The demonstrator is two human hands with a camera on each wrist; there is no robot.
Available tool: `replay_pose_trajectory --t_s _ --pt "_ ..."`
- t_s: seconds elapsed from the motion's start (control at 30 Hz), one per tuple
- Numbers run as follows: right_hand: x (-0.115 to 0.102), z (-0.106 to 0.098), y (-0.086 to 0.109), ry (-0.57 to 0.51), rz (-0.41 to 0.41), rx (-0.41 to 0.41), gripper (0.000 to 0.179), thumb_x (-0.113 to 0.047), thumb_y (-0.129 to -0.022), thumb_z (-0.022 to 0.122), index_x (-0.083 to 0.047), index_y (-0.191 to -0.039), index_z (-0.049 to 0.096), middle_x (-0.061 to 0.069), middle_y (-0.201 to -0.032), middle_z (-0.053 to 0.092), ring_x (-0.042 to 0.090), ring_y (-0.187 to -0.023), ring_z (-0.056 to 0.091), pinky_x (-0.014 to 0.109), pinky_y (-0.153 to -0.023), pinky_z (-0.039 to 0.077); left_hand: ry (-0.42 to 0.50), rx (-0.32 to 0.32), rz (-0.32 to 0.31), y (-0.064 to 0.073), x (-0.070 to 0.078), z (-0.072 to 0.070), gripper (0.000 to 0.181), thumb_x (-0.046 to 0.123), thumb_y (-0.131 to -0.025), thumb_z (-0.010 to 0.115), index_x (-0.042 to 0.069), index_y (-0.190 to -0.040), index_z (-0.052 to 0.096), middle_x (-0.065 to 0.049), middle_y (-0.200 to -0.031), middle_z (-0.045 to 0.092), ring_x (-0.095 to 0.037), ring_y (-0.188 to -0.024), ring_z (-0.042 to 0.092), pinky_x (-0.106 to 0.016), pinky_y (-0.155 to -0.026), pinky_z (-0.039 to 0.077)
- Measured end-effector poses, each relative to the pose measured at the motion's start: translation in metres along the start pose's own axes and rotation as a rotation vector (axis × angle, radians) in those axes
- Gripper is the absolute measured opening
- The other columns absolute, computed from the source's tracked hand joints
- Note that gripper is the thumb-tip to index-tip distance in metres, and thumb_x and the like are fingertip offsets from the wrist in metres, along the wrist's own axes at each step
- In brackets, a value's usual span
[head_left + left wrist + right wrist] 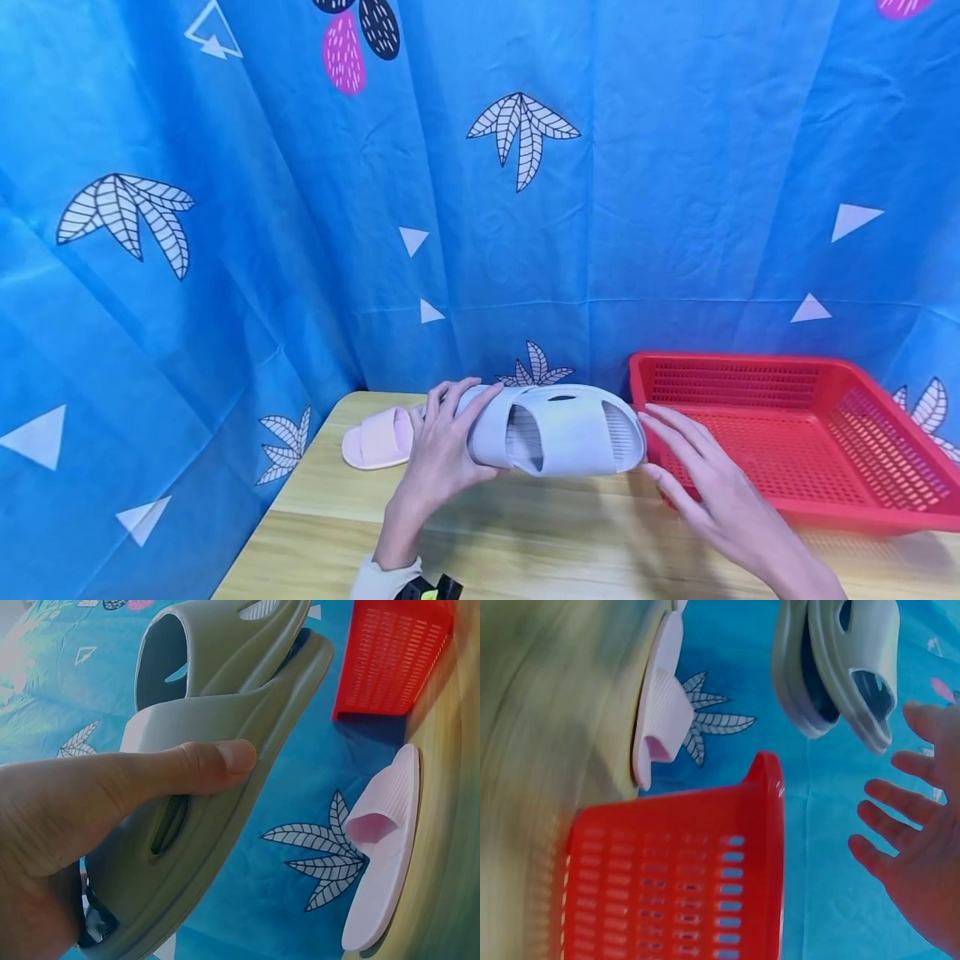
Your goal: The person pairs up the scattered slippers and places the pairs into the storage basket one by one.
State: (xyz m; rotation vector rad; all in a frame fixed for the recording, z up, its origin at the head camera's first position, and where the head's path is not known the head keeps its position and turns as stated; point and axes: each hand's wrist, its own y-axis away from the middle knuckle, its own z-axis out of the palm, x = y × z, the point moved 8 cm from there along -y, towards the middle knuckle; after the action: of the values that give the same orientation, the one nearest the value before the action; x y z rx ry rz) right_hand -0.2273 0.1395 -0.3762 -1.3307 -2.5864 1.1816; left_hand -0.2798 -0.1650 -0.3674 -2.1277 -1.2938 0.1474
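My left hand (pixel 442 446) grips a pair of grey slippers (pixel 577 437), stacked one against the other and raised above the table. In the left wrist view, the left thumb (pixel 217 761) presses on the side of the slippers (pixel 217 705). My right hand (pixel 708 483) is by the other end of the pair. Its fingers are spread, and the right wrist view shows a small gap between them and the slippers (pixel 855 675). A pink slipper (pixel 377 439) lies on the table, left of the left hand.
A red perforated plastic basket (pixel 795 500) stands on the right of the wooden table (pixel 315 533), beside the right hand. Behind and to the left hangs a blue patterned curtain (pixel 675 167). Part of another pink thing (pixel 679 604) shows at the right wrist view's top edge.
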Motion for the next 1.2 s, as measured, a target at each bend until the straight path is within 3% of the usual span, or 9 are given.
replay_pose_trajectory --t_s 0.47,0.77,1.2 --pt "0.024 -0.015 0.029 0.06 0.055 0.009 0.071 -0.009 -0.087 0.08 -0.021 -0.151 0.052 0.004 -0.147 0.051 0.022 -0.133 0.044 0.009 -0.113 0.013 -0.009 0.0 0.027 0.0 0.002 0.003 0.11 0.052 -0.053 0.101 0.037 -0.15 0.05 -0.005 -0.15 0.049 -0.036 -0.134 0.038 -0.066 -0.094 0.037" --pt "0.034 -0.023 0.046 0.108 0.073 0.025 0.068 -0.01 -0.086 0.08 -0.019 -0.148 0.055 0.004 -0.143 0.055 0.021 -0.13 0.045 0.011 -0.113 0.01 0.001 -0.027 -0.008 0.001 -0.002 0.007 0.11 0.049 -0.055 0.101 0.037 -0.151 0.049 -0.005 -0.151 0.047 -0.034 -0.136 0.036 -0.065 -0.097 0.036" --pt "0.054 -0.031 0.065 0.152 0.078 0.021 0.06 -0.01 -0.085 0.079 -0.016 -0.142 0.06 0.004 -0.135 0.059 0.021 -0.123 0.047 0.014 -0.114 0.008 0.006 -0.02 -0.011 0.0 -0.006 0.004 0.11 0.049 -0.055 0.101 0.037 -0.151 0.049 -0.005 -0.151 0.048 -0.035 -0.137 0.035 -0.065 -0.098 0.037"
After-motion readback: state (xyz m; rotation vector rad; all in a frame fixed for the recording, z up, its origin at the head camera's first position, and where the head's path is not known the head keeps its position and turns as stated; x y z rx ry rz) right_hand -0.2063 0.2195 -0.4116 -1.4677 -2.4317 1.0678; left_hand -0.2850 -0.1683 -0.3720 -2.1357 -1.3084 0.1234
